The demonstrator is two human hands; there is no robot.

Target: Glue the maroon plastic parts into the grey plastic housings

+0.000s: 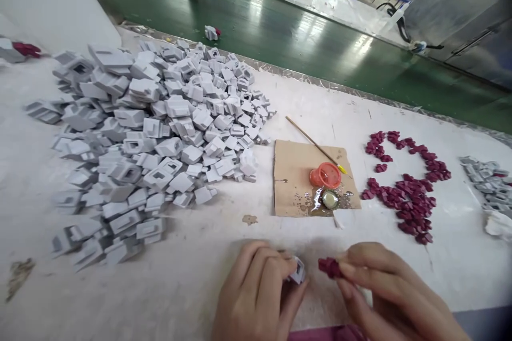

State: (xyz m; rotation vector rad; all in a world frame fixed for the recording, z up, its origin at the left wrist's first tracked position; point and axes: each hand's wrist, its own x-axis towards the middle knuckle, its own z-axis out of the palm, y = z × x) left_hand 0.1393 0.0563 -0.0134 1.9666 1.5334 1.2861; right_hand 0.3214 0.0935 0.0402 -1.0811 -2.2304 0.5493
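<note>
In the head view, the left hand sits at the bottom edge of the white tabletop, its grip closed around a small grey plastic piece that peeks out between the fingertips. Just beside it, the right hand pinches a small dark red piece in a narrow grip, with the red piece pointing toward the grey one; the two pieces are near each other but apart.

A large heap of grey plastic pieces covers the left part of the tabletop. In the middle lies a piece of cardboard with wet spots, carrying an orange cap, a small round lid and a thin brush lying across its upper corner. To the right is a loose scatter of dark red pieces, and at the far right a smaller pile of grey parts. Beyond the tabletop runs a green floor.
</note>
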